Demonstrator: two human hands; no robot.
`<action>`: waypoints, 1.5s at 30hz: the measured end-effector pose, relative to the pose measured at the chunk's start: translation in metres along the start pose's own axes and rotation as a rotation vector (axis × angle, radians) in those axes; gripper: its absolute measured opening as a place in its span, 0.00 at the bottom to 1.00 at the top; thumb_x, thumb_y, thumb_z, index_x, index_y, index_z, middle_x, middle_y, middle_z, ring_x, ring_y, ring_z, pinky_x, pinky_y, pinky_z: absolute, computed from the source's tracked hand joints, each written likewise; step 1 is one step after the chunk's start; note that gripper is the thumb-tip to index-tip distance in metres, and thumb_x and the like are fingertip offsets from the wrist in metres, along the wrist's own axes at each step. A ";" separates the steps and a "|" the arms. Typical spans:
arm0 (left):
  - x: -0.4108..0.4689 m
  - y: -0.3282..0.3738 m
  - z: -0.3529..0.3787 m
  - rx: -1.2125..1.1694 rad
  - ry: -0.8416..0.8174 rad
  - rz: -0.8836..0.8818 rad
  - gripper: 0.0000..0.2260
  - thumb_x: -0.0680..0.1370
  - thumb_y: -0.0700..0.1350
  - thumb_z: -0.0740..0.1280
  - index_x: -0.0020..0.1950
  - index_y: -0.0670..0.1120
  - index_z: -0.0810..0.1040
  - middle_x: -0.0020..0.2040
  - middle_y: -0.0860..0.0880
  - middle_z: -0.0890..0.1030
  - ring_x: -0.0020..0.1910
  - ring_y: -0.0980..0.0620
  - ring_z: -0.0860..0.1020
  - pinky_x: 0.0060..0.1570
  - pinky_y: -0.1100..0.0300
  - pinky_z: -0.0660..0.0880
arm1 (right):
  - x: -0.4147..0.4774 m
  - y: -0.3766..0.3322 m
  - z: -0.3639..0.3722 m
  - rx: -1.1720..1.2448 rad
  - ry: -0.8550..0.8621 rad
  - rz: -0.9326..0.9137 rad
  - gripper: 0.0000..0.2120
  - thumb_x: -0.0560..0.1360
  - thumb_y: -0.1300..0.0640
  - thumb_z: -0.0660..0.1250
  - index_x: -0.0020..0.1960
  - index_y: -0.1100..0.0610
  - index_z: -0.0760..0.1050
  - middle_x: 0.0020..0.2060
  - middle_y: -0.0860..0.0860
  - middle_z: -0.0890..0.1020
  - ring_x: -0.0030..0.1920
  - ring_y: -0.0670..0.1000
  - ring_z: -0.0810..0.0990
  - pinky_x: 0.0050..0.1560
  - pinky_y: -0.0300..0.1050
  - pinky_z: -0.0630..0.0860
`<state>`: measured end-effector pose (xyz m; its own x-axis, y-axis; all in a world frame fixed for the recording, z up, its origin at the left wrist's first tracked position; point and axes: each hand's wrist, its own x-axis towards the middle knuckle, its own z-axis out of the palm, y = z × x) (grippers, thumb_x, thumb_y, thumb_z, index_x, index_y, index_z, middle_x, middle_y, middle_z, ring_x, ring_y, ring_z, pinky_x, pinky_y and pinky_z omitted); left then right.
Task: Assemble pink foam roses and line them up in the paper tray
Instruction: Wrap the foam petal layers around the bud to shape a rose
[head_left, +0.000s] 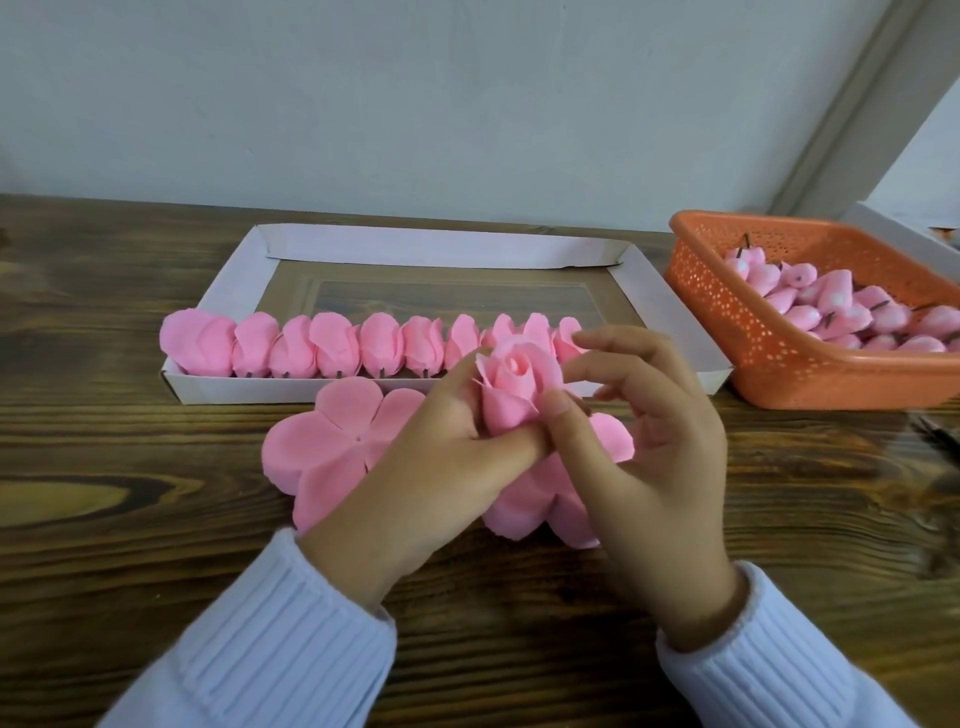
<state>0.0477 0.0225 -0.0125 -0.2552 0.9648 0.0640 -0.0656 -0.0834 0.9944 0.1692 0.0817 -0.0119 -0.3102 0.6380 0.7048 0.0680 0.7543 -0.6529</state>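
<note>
A pink foam rose (511, 387) is held upright between both hands above the table. My left hand (415, 462) grips its base from the left, fingers curled under it. My right hand (639, 441) pinches the lower petals with thumb and forefinger, the other fingers spread. Flat pink foam petal cut-outs (324, 447) lie on the wood beneath the hands, partly hidden. Behind them a white paper tray (660, 312) holds a row of several finished roses (332, 348) along its near wall.
An orange perforated plastic basket (727, 296) at the right holds several pink foam buds (831, 312) on dark stems. The dark wooden table (104, 519) runs back to a pale wall. A white box edge shows behind the basket.
</note>
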 end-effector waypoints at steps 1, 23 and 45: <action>0.000 0.000 -0.001 0.011 0.003 0.008 0.22 0.68 0.49 0.72 0.60 0.44 0.77 0.52 0.47 0.85 0.55 0.47 0.82 0.58 0.42 0.77 | 0.000 0.000 0.000 -0.007 0.000 0.003 0.02 0.72 0.58 0.71 0.45 0.56 0.80 0.51 0.52 0.80 0.55 0.47 0.78 0.55 0.45 0.74; 0.005 0.006 -0.004 -0.457 0.171 0.059 0.06 0.70 0.45 0.70 0.35 0.46 0.83 0.39 0.45 0.82 0.45 0.46 0.82 0.50 0.50 0.79 | 0.003 0.004 0.002 -0.014 -0.283 0.221 0.07 0.72 0.51 0.68 0.49 0.53 0.76 0.38 0.42 0.80 0.42 0.40 0.79 0.42 0.30 0.70; -0.001 0.000 0.000 0.080 -0.064 0.122 0.19 0.71 0.54 0.74 0.54 0.43 0.79 0.42 0.54 0.85 0.45 0.58 0.83 0.47 0.61 0.78 | 0.005 0.003 -0.001 0.493 -0.033 0.217 0.06 0.75 0.57 0.65 0.49 0.58 0.77 0.29 0.47 0.80 0.31 0.43 0.77 0.36 0.36 0.75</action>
<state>0.0476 0.0213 -0.0127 -0.1940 0.9629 0.1877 0.0400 -0.1834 0.9822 0.1692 0.0875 -0.0102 -0.3691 0.7598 0.5353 -0.3169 0.4386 -0.8410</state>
